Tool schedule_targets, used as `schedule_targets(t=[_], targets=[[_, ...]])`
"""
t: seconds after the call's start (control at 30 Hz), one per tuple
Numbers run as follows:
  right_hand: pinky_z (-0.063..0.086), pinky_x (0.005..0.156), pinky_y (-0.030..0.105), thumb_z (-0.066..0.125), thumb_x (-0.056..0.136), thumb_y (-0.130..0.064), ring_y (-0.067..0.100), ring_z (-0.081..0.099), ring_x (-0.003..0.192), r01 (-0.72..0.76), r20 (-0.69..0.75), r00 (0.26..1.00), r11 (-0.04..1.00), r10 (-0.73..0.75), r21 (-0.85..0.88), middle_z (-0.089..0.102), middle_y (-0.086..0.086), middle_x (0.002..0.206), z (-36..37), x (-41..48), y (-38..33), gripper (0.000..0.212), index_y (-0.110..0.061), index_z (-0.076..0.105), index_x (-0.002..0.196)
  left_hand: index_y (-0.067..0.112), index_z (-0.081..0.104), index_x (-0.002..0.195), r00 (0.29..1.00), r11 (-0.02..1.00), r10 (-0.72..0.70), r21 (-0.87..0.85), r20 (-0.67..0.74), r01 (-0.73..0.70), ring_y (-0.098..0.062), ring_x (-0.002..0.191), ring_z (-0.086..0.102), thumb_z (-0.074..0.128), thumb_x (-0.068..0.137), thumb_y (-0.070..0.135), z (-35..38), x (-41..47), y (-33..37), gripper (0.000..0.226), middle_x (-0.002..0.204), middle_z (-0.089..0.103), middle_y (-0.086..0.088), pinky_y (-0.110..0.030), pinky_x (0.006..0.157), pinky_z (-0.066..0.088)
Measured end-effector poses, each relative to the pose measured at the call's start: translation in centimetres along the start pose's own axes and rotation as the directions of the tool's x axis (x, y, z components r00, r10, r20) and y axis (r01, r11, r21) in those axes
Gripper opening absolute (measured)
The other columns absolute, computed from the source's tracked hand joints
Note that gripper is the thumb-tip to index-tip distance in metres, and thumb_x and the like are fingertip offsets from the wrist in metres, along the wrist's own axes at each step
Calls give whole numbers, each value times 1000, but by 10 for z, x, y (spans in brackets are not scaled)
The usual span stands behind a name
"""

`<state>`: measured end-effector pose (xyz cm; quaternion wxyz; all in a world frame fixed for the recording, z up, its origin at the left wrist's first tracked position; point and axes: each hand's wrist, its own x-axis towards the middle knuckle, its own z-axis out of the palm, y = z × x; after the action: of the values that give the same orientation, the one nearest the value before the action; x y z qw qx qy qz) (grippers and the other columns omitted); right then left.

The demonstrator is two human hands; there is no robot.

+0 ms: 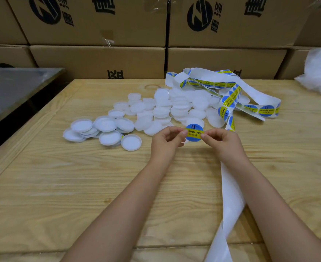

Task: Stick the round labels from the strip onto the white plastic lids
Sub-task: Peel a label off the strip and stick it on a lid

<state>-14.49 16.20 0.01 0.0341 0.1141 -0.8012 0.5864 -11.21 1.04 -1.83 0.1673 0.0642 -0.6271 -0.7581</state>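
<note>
A round blue label with a yellow band (194, 132) hangs above the wooden table (65, 186), pinched at its left edge by my left hand (167, 140) and at its right edge by my right hand (220, 140). I cannot tell whether a lid sits behind it. Just beyond lies a heap of white plastic lids (174, 108). To its left a smaller group of lids (103, 130) lies hollow side up. The label strip (229, 97) coils over the heap's right side, and its bare white backing (231, 193) trails under my right forearm toward me.
Stacked cardboard boxes (99, 61) wall off the back of the table. A shiny metal surface (14, 87) stands at the left, beside the table's edge. A crumpled clear plastic bag (320, 70) sits at the far right.
</note>
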Motion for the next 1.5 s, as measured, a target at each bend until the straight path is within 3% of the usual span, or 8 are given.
schedule_targets(t=[0.1, 0.23, 0.53, 0.67, 0.9, 1.07, 1.23, 1.5], targets=[[37, 60, 5, 65, 86, -13, -5, 50, 59, 19, -16, 1000, 999, -19, -29, 59, -7, 69, 3, -1, -2, 11, -14, 65, 75, 20, 69, 95, 989, 957, 142, 263, -42, -127, -1, 76, 60, 56, 93, 22, 3, -3, -1, 13, 86, 69, 11, -23, 71, 51], [36, 57, 6, 64, 87, -11, -7, 49, 56, 15, -44, 999, 1000, -15, 0, 57, -8, 68, 5, -1, -2, 14, -16, 62, 74, 9, 54, 128, 905, 575, 417, 747, 84, -334, -21, 107, 53, 41, 99, 16, 8, -6, -5, 32, 118, 62, -5, -29, 88, 38], [44, 71, 25, 62, 89, -14, 5, 50, 66, -61, -104, 992, 996, 67, 58, 56, -4, 69, 0, 3, 5, 9, -6, 64, 85, 21, 53, 126, 964, 126, 201, 971, 174, -201, -25, 118, 42, 48, 90, 47, -2, 5, -22, 44, 129, 52, -2, -35, 95, 29], [45, 76, 32, 62, 89, -13, 8, 52, 71, -68, -119, 990, 994, 77, 80, 57, -4, 72, 1, 2, 4, 7, -12, 61, 82, 21, 60, 116, 959, 253, 218, 938, 183, -237, -21, 110, 50, 58, 87, 44, -4, 7, -19, 37, 115, 63, 1, -31, 91, 32], [49, 64, 21, 60, 90, -13, 10, 65, 72, -78, -30, 996, 977, 86, 199, 67, 0, 88, 9, -3, -1, 34, -30, 49, 117, 24, 56, 108, 983, 878, 171, 442, 66, -183, 2, 90, 58, 80, 72, 22, -1, -1, -3, 43, 112, 47, 10, -12, 76, 49], [49, 55, 18, 59, 86, 3, 5, 61, 53, -83, 29, 997, 948, 78, 308, 64, 5, 75, 15, -6, -3, 50, -23, 44, 126, 22, 53, 116, 982, 949, 124, 272, 141, -159, -9, 91, 65, 79, 72, 6, 2, -5, 0, 53, 117, 50, 3, -16, 77, 52], [52, 55, 21, 58, 85, 9, 11, 60, 50, -83, 34, 997, 931, 76, 355, 61, 12, 76, 15, -5, -5, 55, -20, 42, 128, 3, 45, 131, 989, 991, -110, -59, 94, 116, -21, 94, 65, 51, 94, 4, 2, -1, 6, 38, 115, 58, -12, -32, 78, 58], [51, 60, 23, 64, 86, -10, 15, 65, 69, 21, -76, 997, 966, -2, 259, 61, 3, 107, 11, -5, -5, 40, -36, 51, 115, 13, 64, 95, 977, 972, -181, -134, 114, 195, -12, 71, 71, 48, 97, 8, -3, 3, 7, 17, 90, 68, -5, -26, 59, 58]])
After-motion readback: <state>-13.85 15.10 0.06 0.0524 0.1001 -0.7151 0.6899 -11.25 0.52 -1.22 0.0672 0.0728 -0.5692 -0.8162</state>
